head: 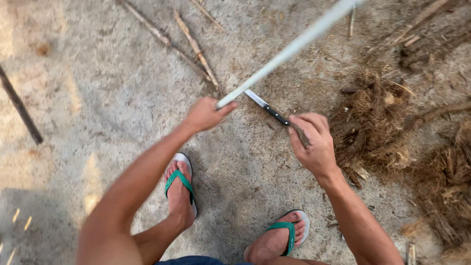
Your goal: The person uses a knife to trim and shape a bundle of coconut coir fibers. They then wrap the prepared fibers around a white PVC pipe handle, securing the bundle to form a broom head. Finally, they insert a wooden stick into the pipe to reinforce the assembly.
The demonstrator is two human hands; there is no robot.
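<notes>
My left hand (204, 114) grips the near end of a long pale stick (289, 49) that slants up to the top right of the head view. A knife (267, 107) with a black handle and a bright blade lies on the concrete ground just beyond my hands. My right hand (312, 140) hovers beside the knife's handle end, fingers curled and pinched, perhaps on a small bit of fibre; I cannot tell. My feet in white sandals with green straps (182, 181) stand below.
A pile of dry brown fibre and husk scraps (392, 127) covers the ground at the right. Thin dry sticks (194, 46) lie at the top middle. A dark rod (19, 105) lies at the left edge.
</notes>
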